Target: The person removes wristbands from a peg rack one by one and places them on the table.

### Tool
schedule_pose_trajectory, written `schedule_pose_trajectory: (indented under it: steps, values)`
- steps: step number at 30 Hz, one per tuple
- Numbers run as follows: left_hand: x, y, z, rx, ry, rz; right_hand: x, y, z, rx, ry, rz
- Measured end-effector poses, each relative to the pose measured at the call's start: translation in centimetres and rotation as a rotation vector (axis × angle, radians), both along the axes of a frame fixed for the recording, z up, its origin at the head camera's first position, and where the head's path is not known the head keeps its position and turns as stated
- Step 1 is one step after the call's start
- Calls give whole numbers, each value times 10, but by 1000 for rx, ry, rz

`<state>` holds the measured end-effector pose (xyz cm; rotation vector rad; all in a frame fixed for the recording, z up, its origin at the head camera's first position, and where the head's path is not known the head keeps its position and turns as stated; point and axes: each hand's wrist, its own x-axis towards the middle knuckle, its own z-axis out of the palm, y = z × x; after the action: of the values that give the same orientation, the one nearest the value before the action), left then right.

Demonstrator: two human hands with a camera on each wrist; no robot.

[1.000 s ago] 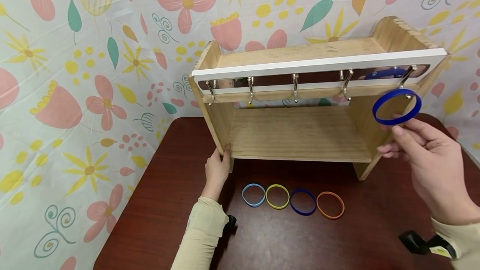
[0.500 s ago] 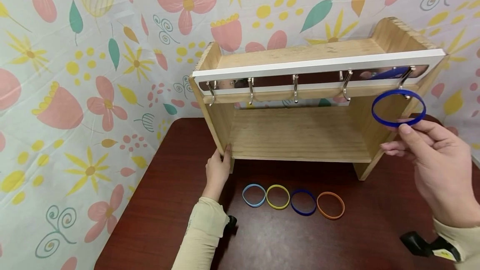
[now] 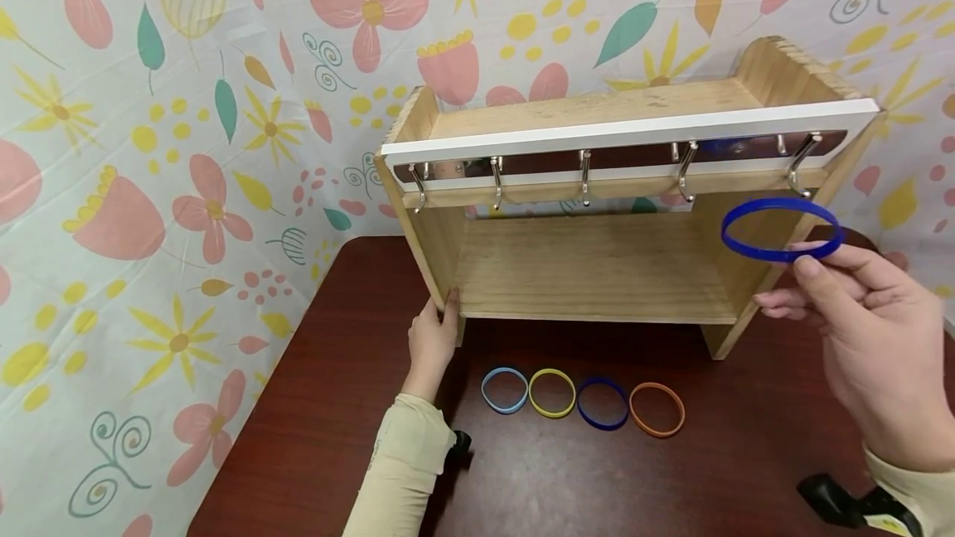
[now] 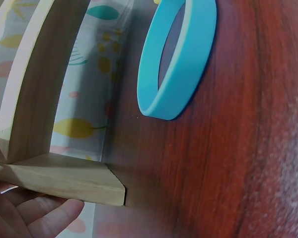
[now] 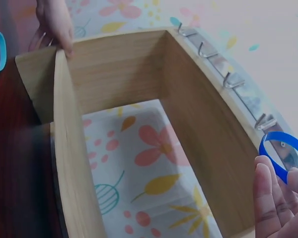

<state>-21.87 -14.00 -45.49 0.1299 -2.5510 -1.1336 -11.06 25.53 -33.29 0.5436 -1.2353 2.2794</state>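
My right hand (image 3: 873, 338) pinches a blue silicone wristband (image 3: 761, 253) between thumb and fingers. The band is tilted, just below and in front of the rightmost metal hook (image 3: 800, 171). In the right wrist view the same wristband (image 5: 272, 157) appears near the end of the hook rail. A small wooden shelf (image 3: 597, 263) carries this rail (image 3: 627, 157) along its upper front. At the shelf's lower left corner, my left hand (image 3: 433, 342) grips the side panel, thumb in front; the left wrist view shows its fingers (image 4: 54, 218) beneath the wood.
On the dark red table (image 3: 567, 487), a light blue wristband (image 3: 504, 411), a yellow wristband (image 3: 552, 414), a dark blue wristband (image 3: 603, 426) and an orange wristband (image 3: 657, 433) lie in a row before the shelf. Patterned cloth (image 3: 246, 7) hangs behind.
The held blue wristband has dropped slightly and tilted flatter, so the rightmost hook's tip now shows above it. My right hand has shifted a little right and down. The left hand stays in place.
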Motion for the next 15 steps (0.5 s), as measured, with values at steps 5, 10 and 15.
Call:
schedule_pose_trajectory:
  steps: [5,10,15]
  values:
    - [0,1,0,5,-4,5,8,-6,-3,96,-34,-39]
    - [0,1,1,10,-10,9,14,-11,-10,171,-74,-47]
    - [0,1,0,14,-15,15,17,-13,-22,219,-94,-28]
